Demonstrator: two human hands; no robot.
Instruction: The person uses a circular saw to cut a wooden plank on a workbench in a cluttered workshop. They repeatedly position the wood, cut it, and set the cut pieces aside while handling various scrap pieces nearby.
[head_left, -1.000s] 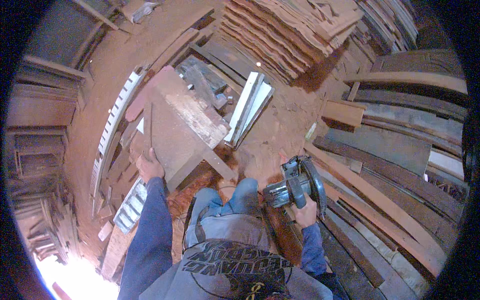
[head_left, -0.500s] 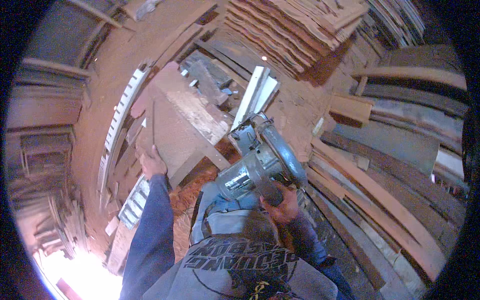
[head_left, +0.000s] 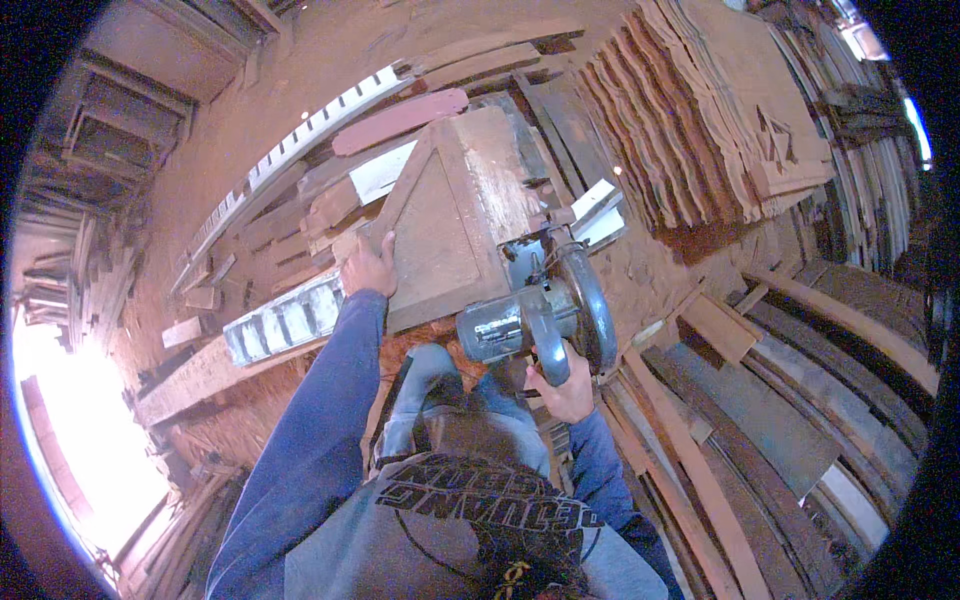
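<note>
Our right hand [head_left: 566,386] is gripping a dark metal circular saw [head_left: 510,322]; our left hand [head_left: 368,270], closure unclear, is touching a brown framed wooden panel's [head_left: 445,245] left side. No fresh cut is showing.

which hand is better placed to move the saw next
Probably the right hand: its grip is around the handle of the circular saw. The left hand is at the left edge of the wooden panel, apart from the saw.
</note>
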